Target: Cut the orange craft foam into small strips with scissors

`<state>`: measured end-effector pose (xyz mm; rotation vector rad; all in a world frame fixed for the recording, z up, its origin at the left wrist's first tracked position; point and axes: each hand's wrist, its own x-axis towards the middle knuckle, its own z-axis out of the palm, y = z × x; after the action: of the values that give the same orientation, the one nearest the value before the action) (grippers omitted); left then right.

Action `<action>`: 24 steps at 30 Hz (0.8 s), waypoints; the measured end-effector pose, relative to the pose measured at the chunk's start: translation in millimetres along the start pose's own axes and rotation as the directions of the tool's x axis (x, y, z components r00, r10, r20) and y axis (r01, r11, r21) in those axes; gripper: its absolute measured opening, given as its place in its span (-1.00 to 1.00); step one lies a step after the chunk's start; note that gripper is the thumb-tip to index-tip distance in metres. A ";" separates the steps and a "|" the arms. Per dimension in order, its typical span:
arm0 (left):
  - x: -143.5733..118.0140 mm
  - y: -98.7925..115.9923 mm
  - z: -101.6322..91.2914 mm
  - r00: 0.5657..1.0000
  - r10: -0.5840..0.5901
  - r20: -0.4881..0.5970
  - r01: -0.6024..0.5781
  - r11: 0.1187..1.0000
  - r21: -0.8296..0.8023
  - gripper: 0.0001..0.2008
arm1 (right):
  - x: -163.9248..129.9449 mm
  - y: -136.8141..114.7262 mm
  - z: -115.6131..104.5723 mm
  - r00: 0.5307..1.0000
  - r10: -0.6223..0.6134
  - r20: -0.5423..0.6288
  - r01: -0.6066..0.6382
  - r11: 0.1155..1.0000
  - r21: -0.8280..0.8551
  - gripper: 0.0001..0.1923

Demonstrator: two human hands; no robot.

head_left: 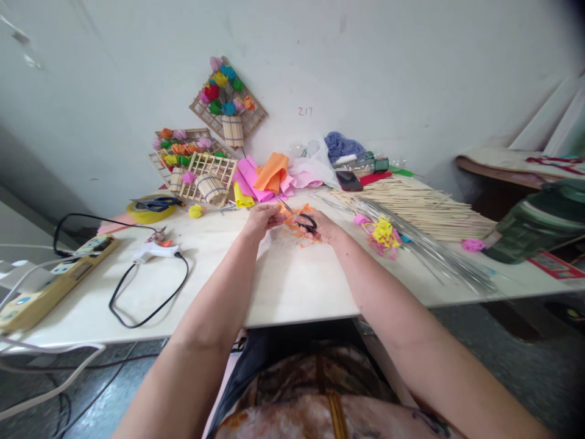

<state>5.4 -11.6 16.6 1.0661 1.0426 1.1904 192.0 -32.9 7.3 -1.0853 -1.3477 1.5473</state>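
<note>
Over the white table (297,286), my left hand (261,218) pinches a piece of orange paper (292,221). My right hand (325,227) grips black-handled scissors (305,221), whose blades point left into the orange paper. Small orange cuttings (307,239) lie on the table under both hands.
A glue gun (153,250) with a black cord and a power strip (50,277) lie at the left. Wooden lattice frames with paper flowers (201,167), folded coloured paper (265,177), a phone (350,180), bamboo sticks (425,207), metal wires (429,250) and yellow-pink paper bits (382,235) fill the back and right.
</note>
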 end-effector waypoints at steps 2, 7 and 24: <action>-0.6 0.4 -0.1 1.000 -0.003 0.012 0.003 1.000 -0.010 -0.79 | -0.2 -0.5 0.5 1.000 -0.001 0.004 0.001 1.000 -0.021 -0.75; -1.0 0.7 -0.6 0.999 0.004 0.033 -0.004 1.000 -0.022 -0.80 | -0.7 -0.9 0.6 1.000 -0.001 0.002 0.002 1.000 -0.024 -0.75; -1.4 1.6 -0.9 0.999 0.013 0.044 -0.012 0.999 -0.035 -0.83 | 2.4 2.6 -1.7 0.999 -0.040 0.029 0.040 0.999 0.002 -0.75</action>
<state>4.1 -12.9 18.1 1.0689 0.9792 1.1857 192.8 -30.4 4.4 -1.0326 -1.3793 1.5404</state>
